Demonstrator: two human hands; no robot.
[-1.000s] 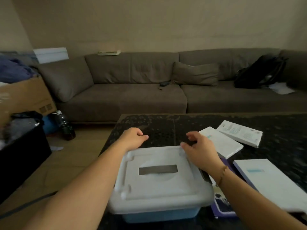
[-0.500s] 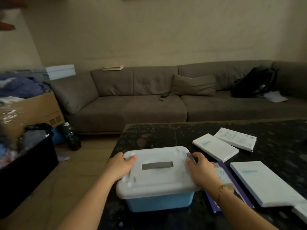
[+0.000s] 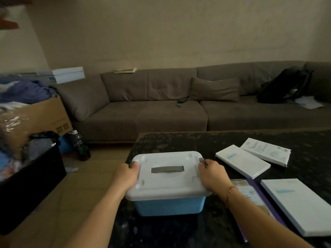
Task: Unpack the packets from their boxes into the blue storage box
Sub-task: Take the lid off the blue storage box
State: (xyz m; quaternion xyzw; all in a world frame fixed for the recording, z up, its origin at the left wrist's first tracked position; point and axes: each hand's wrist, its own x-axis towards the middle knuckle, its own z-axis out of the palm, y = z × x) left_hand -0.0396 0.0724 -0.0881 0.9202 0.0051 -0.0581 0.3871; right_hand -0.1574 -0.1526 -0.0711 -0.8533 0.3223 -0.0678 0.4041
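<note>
Blue storage box (image 3: 169,205): lid (image 3: 167,174) still on, left hand (image 3: 126,177) and right hand (image 3: 213,176) gripping its side latches; white boxes (image 3: 242,162) on desk (image 3: 179,142) apparently unopened, nothing unpacked.

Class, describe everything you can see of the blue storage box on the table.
The blue storage box looks plastic: pale blue tub, white lid closed on top, grey handle lying flat in the lid's recess. It sits upright near the dark table's left edge. The left hand and right hand grip grey latches at either side.
</note>
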